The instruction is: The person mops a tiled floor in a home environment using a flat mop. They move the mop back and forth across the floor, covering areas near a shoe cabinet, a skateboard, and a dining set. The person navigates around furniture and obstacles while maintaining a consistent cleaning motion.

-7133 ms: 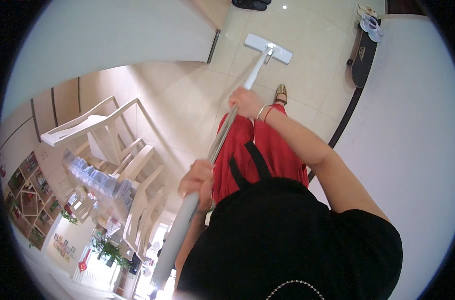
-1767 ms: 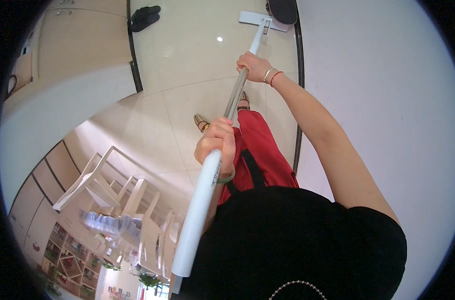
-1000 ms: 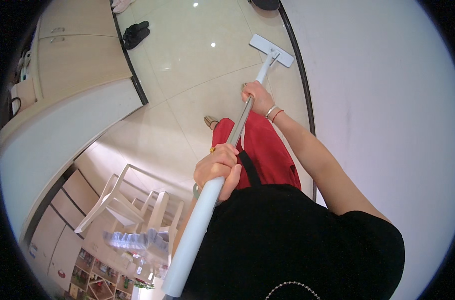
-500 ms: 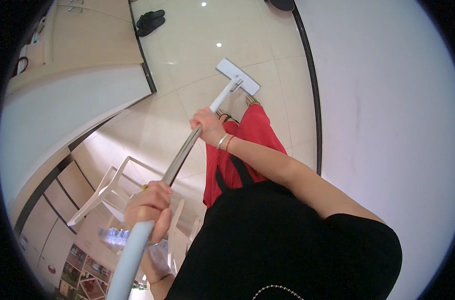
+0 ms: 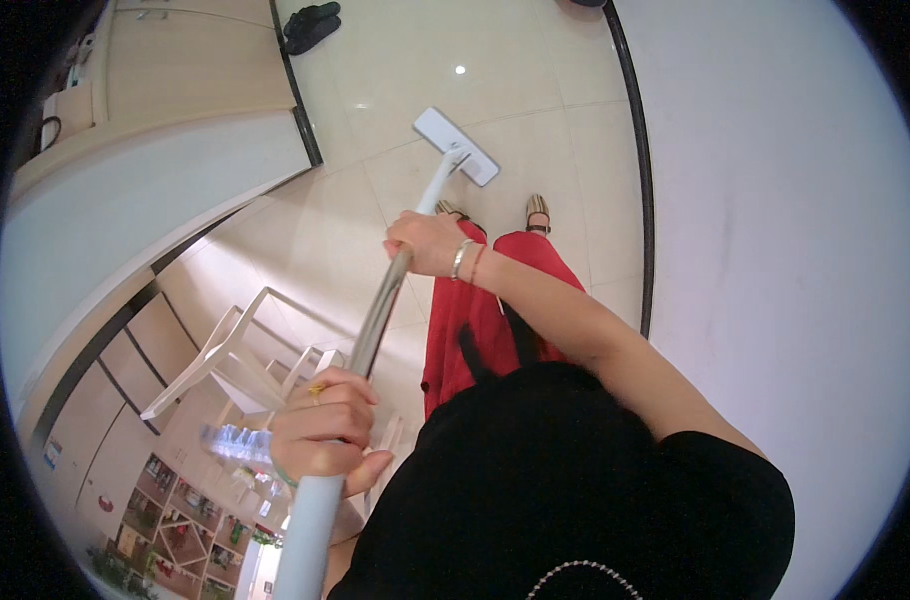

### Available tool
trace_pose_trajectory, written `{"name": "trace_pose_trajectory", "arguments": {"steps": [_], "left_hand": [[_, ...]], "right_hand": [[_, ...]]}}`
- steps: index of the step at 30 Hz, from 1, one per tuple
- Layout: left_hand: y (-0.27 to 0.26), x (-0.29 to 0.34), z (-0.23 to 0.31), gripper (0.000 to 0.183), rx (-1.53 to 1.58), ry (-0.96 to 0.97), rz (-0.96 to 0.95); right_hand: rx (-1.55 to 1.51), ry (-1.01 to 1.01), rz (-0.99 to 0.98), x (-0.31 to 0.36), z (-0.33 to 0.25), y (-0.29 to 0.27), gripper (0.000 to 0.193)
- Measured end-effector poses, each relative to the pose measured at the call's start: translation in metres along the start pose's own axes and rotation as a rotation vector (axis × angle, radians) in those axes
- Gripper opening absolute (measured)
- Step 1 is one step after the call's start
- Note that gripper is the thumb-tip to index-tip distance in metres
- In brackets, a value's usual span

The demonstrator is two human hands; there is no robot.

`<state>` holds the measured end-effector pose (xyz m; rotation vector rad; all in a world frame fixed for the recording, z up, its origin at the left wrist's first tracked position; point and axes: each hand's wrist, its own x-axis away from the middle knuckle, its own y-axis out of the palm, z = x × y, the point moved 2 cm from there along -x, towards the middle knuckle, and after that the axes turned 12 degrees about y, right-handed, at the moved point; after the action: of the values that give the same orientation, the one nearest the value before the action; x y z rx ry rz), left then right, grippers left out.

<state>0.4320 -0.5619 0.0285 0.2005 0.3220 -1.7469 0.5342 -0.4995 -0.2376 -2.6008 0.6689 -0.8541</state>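
Note:
A flat mop [image 5: 384,305] with a pale blue and metal pole slants from the lower left up to the floor. My left hand [image 5: 322,425] wraps round the upper pole, just below the thick pale blue grip. Farther down, my right hand [image 5: 426,243] is closed round the pole where the metal meets the light blue lower section. The white rectangular mop head [image 5: 456,147] lies flat on the tiles, in front of my feet and a little to their left.
Cream tiles [image 5: 535,140] cover the floor. A white wall [image 5: 775,250] with a black skirting runs along the right. White chairs [image 5: 230,350] stand at left, near a shelf unit [image 5: 180,530]. Black shoes [image 5: 312,27] lie by a cabinet [image 5: 195,65] at the far left.
The mop head has shifted slightly left and away across the tiles. Both hands keep their hold, my left one now a little farther right. My feet have moved apart.

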Motion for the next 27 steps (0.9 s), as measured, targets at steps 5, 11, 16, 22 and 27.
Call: {"name": "trace_pose_trajectory", "arguments": {"steps": [5, 11, 16, 22, 27], "left_hand": [[0.063, -0.028, -0.011, 0.030, 0.068, 0.053, -0.053], [0.130, -0.072, -0.034, 0.030, 0.161, 0.068, -0.140], [0.171, -0.110, -0.027, 0.030, 0.150, 0.097, -0.199], [0.193, -0.135, -0.017, 0.027, 0.163, 0.150, -0.260], [0.214, -0.149, -0.045, 0.026, 0.141, 0.211, -0.222]], "right_hand": [[-0.056, 0.065, 0.144, 0.060, 0.064, -0.042, 0.004], [-0.077, 0.143, 0.343, 0.118, 0.139, -0.086, 0.014], [-0.199, 0.130, 0.517, 0.146, 0.152, -0.114, 0.017], [-0.227, 0.154, 0.623, 0.165, 0.160, -0.142, 0.019], [-0.214, 0.179, 0.788, 0.155, 0.201, -0.178, 0.017]]}}
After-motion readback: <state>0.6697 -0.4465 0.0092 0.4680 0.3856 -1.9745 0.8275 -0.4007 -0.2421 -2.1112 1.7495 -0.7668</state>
